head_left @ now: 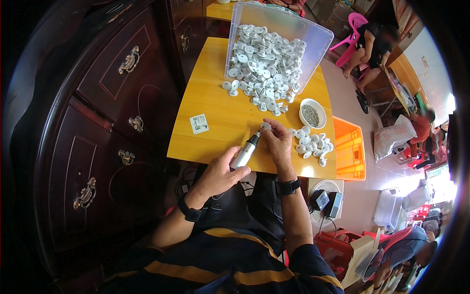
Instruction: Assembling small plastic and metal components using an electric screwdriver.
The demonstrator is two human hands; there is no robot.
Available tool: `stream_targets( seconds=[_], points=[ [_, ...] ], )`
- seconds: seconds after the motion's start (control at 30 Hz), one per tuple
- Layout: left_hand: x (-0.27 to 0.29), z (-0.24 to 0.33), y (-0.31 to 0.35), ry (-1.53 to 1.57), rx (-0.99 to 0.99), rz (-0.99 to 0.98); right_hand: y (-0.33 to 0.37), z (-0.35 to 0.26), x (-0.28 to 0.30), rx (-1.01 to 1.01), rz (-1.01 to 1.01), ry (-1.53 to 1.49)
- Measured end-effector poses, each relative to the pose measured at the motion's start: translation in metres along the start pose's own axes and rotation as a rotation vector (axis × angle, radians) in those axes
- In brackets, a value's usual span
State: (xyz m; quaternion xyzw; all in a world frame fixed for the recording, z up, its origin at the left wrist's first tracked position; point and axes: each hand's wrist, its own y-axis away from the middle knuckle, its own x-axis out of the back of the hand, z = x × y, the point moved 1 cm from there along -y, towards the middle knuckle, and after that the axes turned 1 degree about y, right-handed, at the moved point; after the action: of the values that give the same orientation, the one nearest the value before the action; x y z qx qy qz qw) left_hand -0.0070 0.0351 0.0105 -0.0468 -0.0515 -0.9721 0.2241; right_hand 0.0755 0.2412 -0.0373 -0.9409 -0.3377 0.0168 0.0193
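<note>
A dark wooden cabinet [98,127] with brass handles fills the left side, hard against the yellow table [215,108]. On the table's far end a clear plastic bin [313,39] lies tipped on its side, spilling a heap of white parts [264,63] toward the middle. An orange crate [350,152] sits just off the table's right edge. Near that edge stands a small white bowl [312,112] of grey screws, and in front of it a smaller pile of white pieces [313,144]. A square label [199,123] lies alone on the table's left part.

The left hand [220,174] is closed around a silver electric screwdriver [245,153], gripping its lower end at the table's near edge. The tool's long axis runs from lower left to upper right, its tip pointing away from the person toward the right hand [276,139]. That hand's fingers are pinched on a single white part [266,126], held just above the table, meeting the tool's tip.
</note>
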Motion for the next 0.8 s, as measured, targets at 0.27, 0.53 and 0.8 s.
stream_targets(
  seconds=[0.27,0.53,0.8],
  points=[
    [0.0,0.0036,0.0001,0.011,0.014,-0.008,-0.0002,0.0002,0.0001,0.0,-0.008,-0.029],
    [-0.0011,0.0007,-0.0007,0.016,0.001,0.001,-0.0004,0.0007,0.0011,-0.016,-0.012,-0.015],
    [-0.0004,0.0044,0.0006,0.017,0.02,-0.007,-0.0003,0.0022,0.0007,-0.014,-0.006,-0.014]
  ],
)
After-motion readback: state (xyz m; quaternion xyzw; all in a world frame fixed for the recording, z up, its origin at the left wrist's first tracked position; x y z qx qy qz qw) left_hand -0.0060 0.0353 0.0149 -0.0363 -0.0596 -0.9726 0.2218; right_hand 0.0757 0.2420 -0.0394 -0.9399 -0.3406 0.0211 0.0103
